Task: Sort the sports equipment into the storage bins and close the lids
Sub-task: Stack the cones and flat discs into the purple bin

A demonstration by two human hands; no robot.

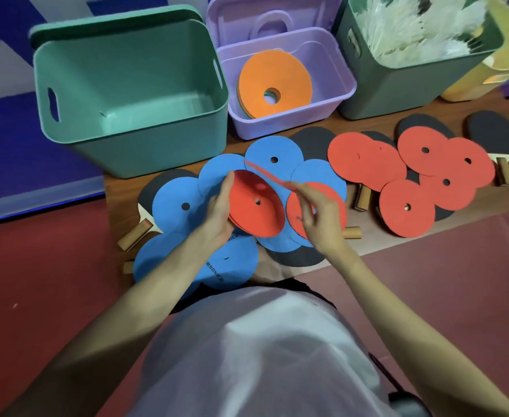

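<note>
**Red discs gathered in hand above the blue pile**

At far left a table tennis paddle (149, 206) lies on the wooden board (473, 212), its black face half under a blue disc (178, 206). Behind it stands an empty teal bin (132, 94). The left hand (218, 210) curls its fingers round the edge of a small stack of red discs (254, 204), holding it tilted above the overlapping blue discs. Behind, the purple bin (286, 115) holds an orange disc (274, 78) on top of others, with its purple lid (265, 19) propped at the back. The right hand (319, 219) pinches a single red disc (271, 176) seen edge-on, its far end over the held stack; another red disc (334, 203) lies beneath that hand. Further right, a group of red discs (410, 179) overlaps more black paddles on the board. A dark green bin (398, 85) full of white feathered shuttlecocks (413, 25) stands behind them, and a yellow bin (488, 76) at the far edge.
</note>
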